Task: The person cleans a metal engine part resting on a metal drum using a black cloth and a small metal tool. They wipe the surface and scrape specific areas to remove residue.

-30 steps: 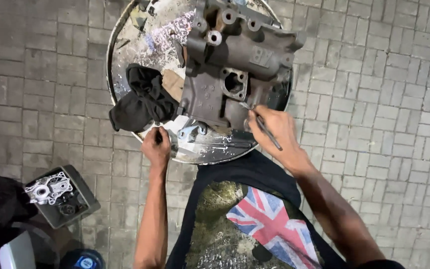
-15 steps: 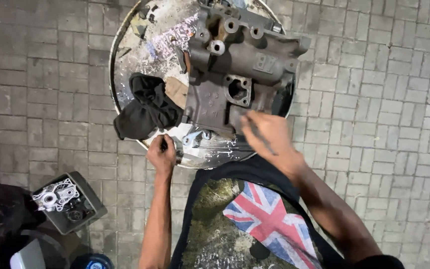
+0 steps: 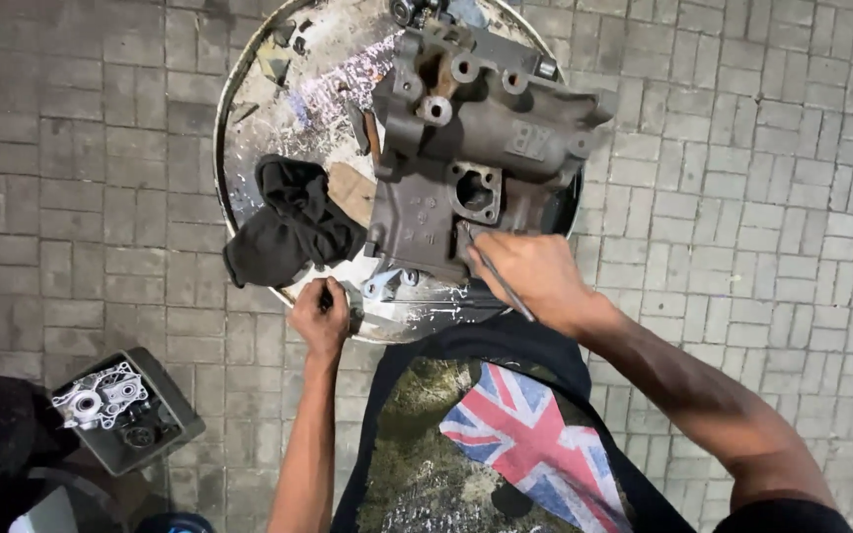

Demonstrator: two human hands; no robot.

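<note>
**A:** ok so what's going on w/ the hands here?

**B:** Right hand [image 3: 535, 276] is pinching a thin metal rod [image 3: 499, 276], prob a scribe or pick, can't tell exactly. Fingers wrapped round it like a pen, tip up against the lower front face of the big grey cast housing [image 3: 476, 148], just under the square opening.

**A:** and the left?

**B:** Left hand [image 3: 320, 314] is clenched at the near rim of the round drum top [image 3: 249, 109]. Smth small and dark pokes out of the fist, too small to ID tbh.

**A:** where's the housing sit?

**B:** On the drum top, right half, tilted a bit. Black rag [image 3: 288, 222] is bunched up just left of it, touching it and hanging over the drum edge. Small silvery bracket [image 3: 384, 283] lies btw the left hand and the housing.

**A:** anything else around?

**B:** Grey tray [image 3: 175, 419] w/ a shiny alu part [image 3: 96, 400] on the brick paving [image 3: 762, 197], lower left, well apart from the drum.
</note>
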